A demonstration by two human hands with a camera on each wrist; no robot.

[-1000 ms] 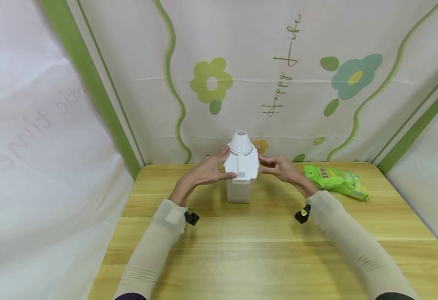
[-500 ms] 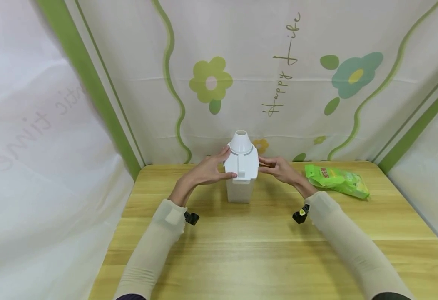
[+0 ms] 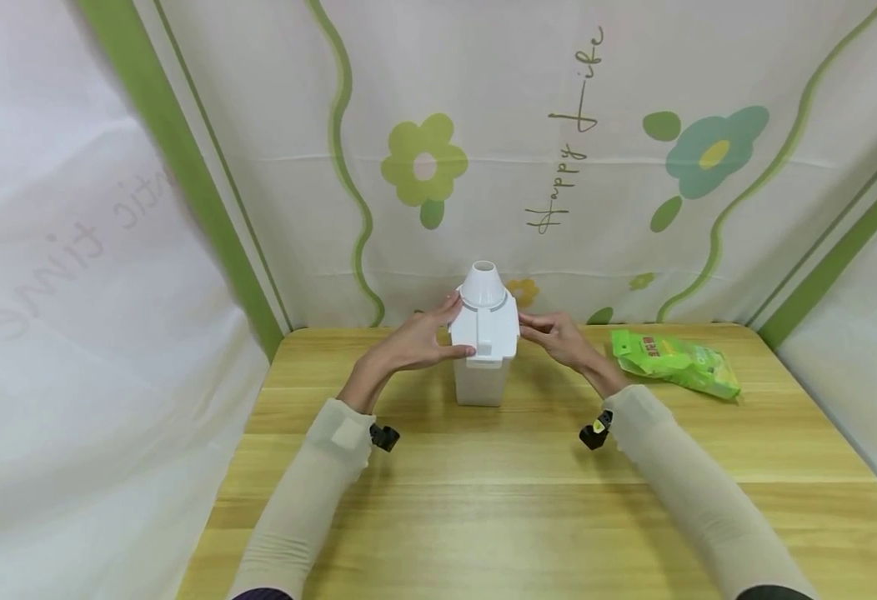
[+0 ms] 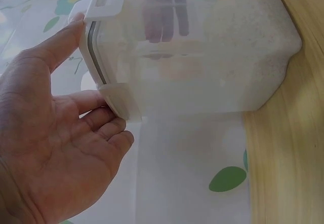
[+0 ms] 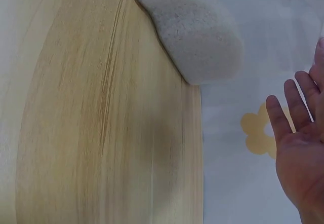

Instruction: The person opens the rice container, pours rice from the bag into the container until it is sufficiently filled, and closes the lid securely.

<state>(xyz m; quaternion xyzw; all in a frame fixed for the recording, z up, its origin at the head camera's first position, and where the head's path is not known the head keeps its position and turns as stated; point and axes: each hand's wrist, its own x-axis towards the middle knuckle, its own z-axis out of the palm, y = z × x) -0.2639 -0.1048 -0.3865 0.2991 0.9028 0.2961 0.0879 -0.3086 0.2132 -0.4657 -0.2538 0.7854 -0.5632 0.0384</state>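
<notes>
From the head view I see one frosted plastic container with a white funnel-topped lid (image 3: 483,333) upright, spout up, mid-table. My left hand (image 3: 412,342) and right hand (image 3: 554,336) press its lid with relaxed fingers. One green snack bag (image 3: 674,362) lies right of it on the light wooden table (image 3: 483,500), with flowered curtains (image 3: 633,167) behind.

Left wrist view: straight fingers (image 4: 98,117) touch the lid's clip.

Right wrist view: my flat palm (image 5: 298,153) sits near the container's base.

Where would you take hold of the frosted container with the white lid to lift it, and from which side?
Grip the frosted container by its body, below the white lid, from its left and right sides. It stands upright on the table and both flanks are clear, whereas the lid's sloped spout offers poor purchase and the lid might lift off.
</notes>
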